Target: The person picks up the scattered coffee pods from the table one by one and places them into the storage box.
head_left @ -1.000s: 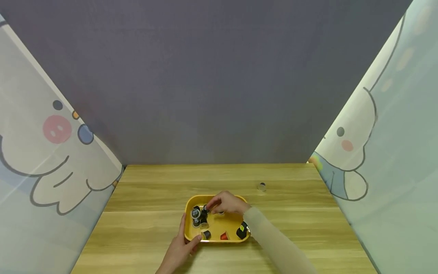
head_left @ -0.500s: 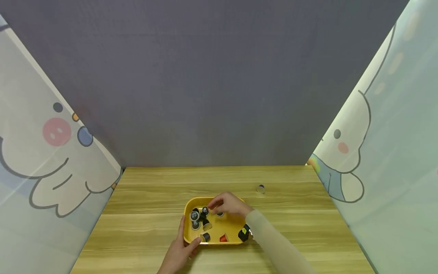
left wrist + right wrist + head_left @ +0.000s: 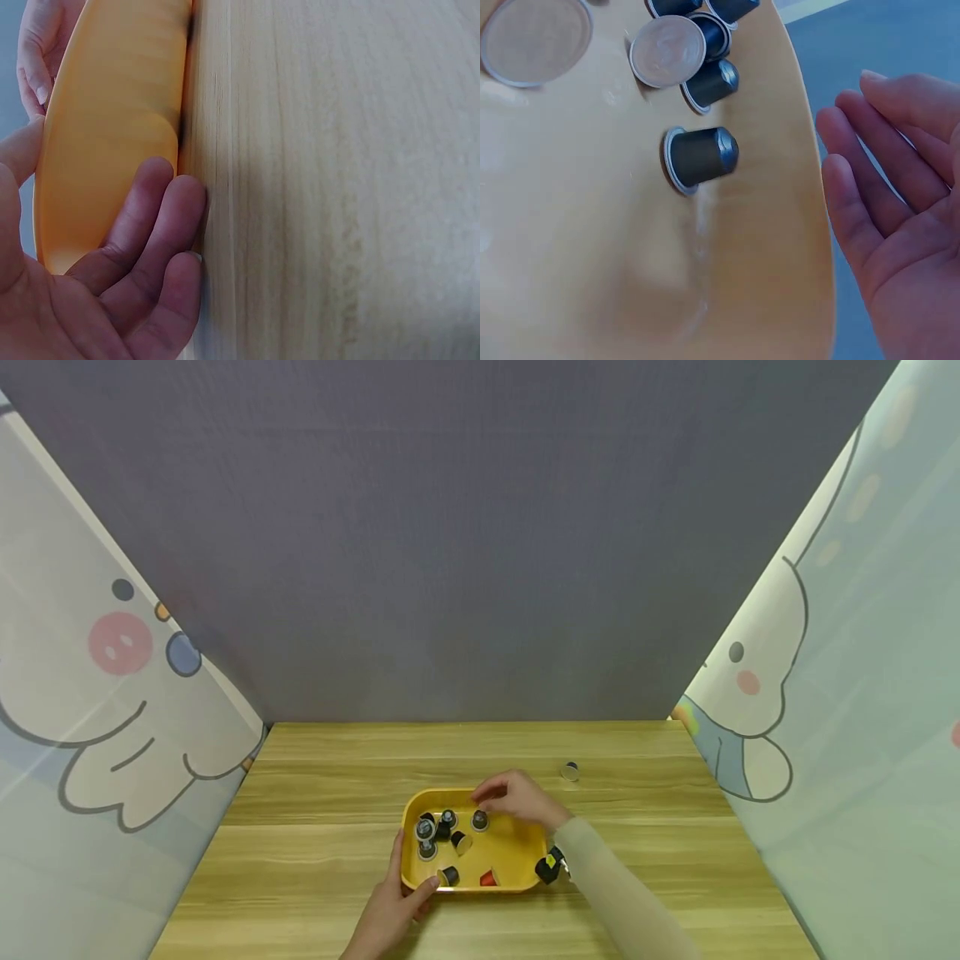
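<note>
A yellow tray (image 3: 517, 843) holds several coffee capsules, most of them dark. My left hand (image 3: 393, 897) grips its near left corner, thumb on the rim and the other fingers against the outer wall (image 3: 112, 135). Over the far rim hovers my right hand (image 3: 525, 797), holding nothing, its fingers loosely bent. Close below its fingertips a dark capsule (image 3: 480, 820) stands lid down; the right wrist view shows this capsule (image 3: 701, 156) apart from the hand. A dark cluster (image 3: 426, 831) fills the tray's left end. One capsule (image 3: 461, 842) lies on its side beside it.
Near the tray's front wall lie a red capsule (image 3: 489, 878) and a dark one (image 3: 450, 876). Another capsule (image 3: 570, 771) rests on the wooden table (image 3: 322, 810), beyond the tray to the right. A black device (image 3: 550, 867) sits at my right wrist.
My right hand has moved right and back, away from the left cluster. The upright capsule under it now shows fully. One dark capsule has rolled right from the cluster. My left hand keeps its grip.
</note>
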{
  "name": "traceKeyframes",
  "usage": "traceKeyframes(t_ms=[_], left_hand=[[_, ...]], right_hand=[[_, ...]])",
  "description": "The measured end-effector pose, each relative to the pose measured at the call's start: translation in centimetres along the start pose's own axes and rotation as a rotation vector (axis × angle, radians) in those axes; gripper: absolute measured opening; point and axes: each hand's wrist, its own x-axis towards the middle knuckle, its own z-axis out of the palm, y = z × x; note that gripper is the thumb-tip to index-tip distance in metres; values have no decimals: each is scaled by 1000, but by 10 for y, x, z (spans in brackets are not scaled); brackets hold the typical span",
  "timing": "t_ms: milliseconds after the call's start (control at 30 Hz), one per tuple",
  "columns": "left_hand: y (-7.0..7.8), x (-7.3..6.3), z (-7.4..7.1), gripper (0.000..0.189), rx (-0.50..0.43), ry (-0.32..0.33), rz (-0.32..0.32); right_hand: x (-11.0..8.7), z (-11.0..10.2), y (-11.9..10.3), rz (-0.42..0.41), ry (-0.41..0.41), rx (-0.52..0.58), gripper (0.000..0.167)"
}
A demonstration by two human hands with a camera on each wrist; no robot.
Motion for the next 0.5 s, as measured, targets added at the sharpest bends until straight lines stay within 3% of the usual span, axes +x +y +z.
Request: traceKeyframes(t_ms=[233, 500], left_hand=[[0, 1, 0, 105, 4, 2, 1], [-1, 2, 2, 105, 6, 8, 4]], right_hand=[[-12, -17, 4, -65, 126, -18, 21], [-30, -34, 13, 4, 229, -43, 21]])
